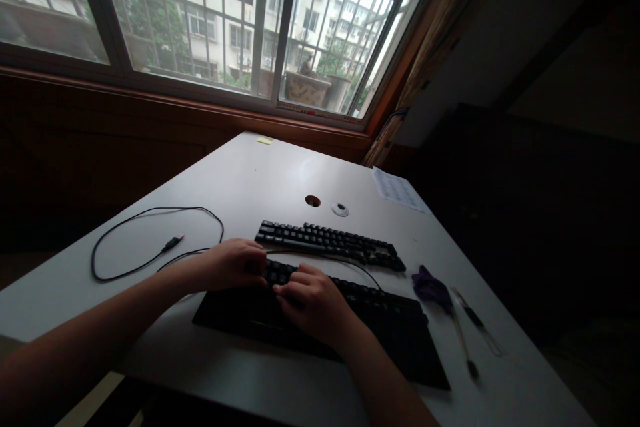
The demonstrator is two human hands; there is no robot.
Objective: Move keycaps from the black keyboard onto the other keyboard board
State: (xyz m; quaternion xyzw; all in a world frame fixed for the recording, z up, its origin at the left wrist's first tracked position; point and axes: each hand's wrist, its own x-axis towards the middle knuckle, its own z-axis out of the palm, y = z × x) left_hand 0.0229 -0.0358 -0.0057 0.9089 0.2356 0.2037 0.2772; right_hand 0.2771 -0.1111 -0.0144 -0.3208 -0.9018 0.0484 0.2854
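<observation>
Head view, one moment. Both hands rest on the near black keyboard (350, 327), which lies on the white table (260, 180) close to the person's edge, turned at a slant with its right end nearer the camera. Left hand (235, 264) lies palm down on the keyboard's far left corner, fingers curled over the top rows of keys; it grips nothing that can be made out, only presses or touches keys. Right hand (313, 303) lies just beside it, palm down on the key field, fingers bent toward the left hand; whether they pinch a keycap cannot be told, the fingertips being dark and partly hidden. A second, smaller black keyboard (327, 243) lies just beyond the first, apart from both hands. A black cable (150, 240) loops on the table to the left, its USB plug lying free inside the loop. Right of the near keyboard: a purple cloth (430, 285) and two thin tools (467, 340). Farther back, a round cable hole (313, 201), its white cap (340, 209), and a printed sheet (397, 190).
</observation>
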